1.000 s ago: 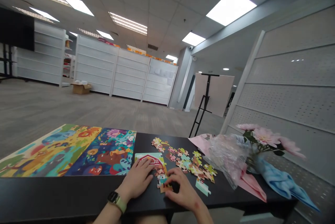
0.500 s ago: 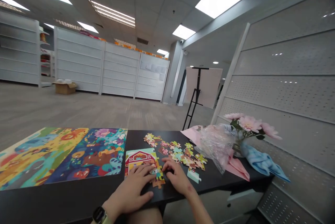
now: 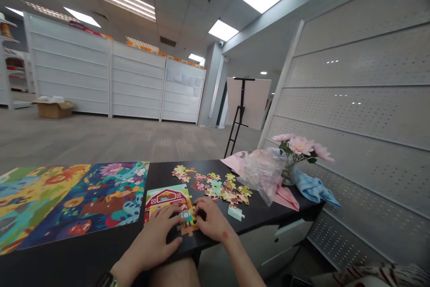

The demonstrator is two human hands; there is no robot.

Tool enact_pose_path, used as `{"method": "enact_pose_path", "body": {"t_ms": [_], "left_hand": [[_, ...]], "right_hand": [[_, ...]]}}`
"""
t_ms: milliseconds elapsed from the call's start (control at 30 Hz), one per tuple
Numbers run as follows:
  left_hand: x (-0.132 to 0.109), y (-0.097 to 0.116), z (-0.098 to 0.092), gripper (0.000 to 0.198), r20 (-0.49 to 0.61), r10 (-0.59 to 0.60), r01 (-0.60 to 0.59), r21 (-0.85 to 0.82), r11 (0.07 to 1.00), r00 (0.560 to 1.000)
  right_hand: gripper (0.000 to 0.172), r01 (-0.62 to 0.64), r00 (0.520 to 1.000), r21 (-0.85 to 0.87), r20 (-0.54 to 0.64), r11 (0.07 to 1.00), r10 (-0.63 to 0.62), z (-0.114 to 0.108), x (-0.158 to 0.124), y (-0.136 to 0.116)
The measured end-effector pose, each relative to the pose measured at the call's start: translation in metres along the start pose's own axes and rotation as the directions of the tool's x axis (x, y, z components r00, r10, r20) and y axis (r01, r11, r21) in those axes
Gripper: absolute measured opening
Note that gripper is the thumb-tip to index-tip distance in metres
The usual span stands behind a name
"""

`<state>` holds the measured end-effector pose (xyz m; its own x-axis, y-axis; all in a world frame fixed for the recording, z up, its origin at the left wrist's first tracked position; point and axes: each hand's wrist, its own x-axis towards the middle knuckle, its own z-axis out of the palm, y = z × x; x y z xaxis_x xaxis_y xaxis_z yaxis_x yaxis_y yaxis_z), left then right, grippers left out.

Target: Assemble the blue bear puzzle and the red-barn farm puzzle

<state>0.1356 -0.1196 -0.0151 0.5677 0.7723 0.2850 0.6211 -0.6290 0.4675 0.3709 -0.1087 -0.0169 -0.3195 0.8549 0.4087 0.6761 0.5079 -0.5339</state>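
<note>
A partly joined jigsaw puzzle (image 3: 169,195) with a red barn lies on the black table in front of me. My left hand (image 3: 155,235) rests on its lower left part, fingers spread flat and covering some of the picture. At the puzzle's right edge, my right hand (image 3: 212,220) is closed, with bent fingertips and thumb on a puzzle piece there; the fingers largely hide that piece. Just beyond my right hand lie several loose puzzle pieces (image 3: 217,190) in a heap. A pale green piece (image 3: 236,212) sits apart, near the front edge.
Two colourful picture sheets (image 3: 110,199) cover the left of the black table (image 3: 83,255). Crumpled clear plastic (image 3: 264,173), a pink cloth (image 3: 285,195), a blue cloth (image 3: 312,187) and pink flowers (image 3: 300,146) stand at the right end. An easel (image 3: 239,112) stands behind.
The whole view has shifted, so the table's things appear further left. My right hand has come in against the puzzle's right edge. My left hand stays flat on the puzzle.
</note>
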Motion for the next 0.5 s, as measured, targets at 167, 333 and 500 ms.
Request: {"method": "enact_pose_path", "body": {"t_ms": [167,333,500], "left_hand": [[0.002,-0.003,0.003,0.03,-0.062,0.006,-0.003,0.053,0.999,0.998],[0.004,-0.008,0.007,0.034,-0.11,-0.066,0.078,0.106,0.991,0.992],[0.002,-0.009,0.008,0.037,-0.1,-0.058,0.067,0.096,0.993,0.993]], "right_hand": [[0.024,-0.01,1.0,-0.02,-0.01,1.0,0.01,0.001,-0.001,-0.003],[0.024,-0.124,0.978,-0.113,-0.179,0.986,0.103,0.001,0.001,0.004],[0.037,-0.295,0.94,-0.254,-0.251,0.921,0.232,0.005,0.003,0.013]]}}
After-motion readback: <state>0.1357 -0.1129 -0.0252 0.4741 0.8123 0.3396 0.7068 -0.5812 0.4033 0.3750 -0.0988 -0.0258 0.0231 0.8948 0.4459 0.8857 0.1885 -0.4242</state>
